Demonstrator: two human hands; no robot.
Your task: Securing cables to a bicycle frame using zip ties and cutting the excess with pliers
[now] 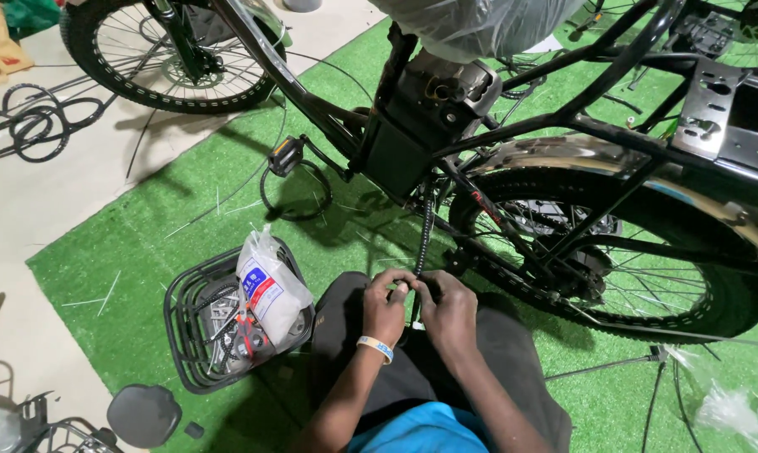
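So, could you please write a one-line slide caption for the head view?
Both hands, left hand and right hand, grip a black spiral-wrapped cable beside the bicycle's rear wheel.

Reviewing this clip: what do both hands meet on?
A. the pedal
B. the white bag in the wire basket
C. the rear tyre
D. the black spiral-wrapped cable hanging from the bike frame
D: the left hand and right hand pinch the lower end of the black spiral-wrapped cable, clear of the wire basket and the pedal.
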